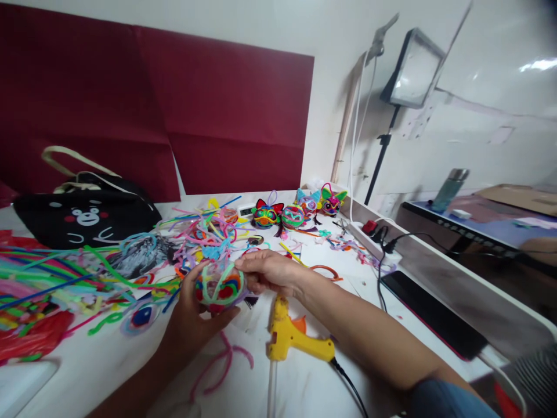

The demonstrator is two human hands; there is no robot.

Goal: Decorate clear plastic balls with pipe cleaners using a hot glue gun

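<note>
- The left hand (191, 316) cups a ball (220, 285) from below and the side, thumb up on its near face and fingers wrapped behind it, clamped on it just above the table (108, 371).
- The ball is round, so it has no clear long axis; the coloured pipe-cleaner loops on it face up and toward the camera. It looks clear inside, though that is hard to make out.
- The right hand (270, 271) rests against the ball's right top, fingers bent together and pinching at a strand there; the fingertips are partly hidden by the ball, so the exact grip cannot be told.
- A yellow glue gun (291, 337) lies on the table just under the right forearm, its cord (348, 386) running off the lower edge.
- A heap of pipe cleaners (209, 232) lies just behind the ball, and more spread to the left edge, cut off there.
- A pink strand (226, 360) lies loose near the left wrist.
- Four finished figures (296, 212) stand in a row at the back of the table.
- A black bag (87, 217) with a bear face lies at the back left; what it holds is hidden.
- A phone (435, 316) lies at the right, by a power strip (374, 235).
</note>
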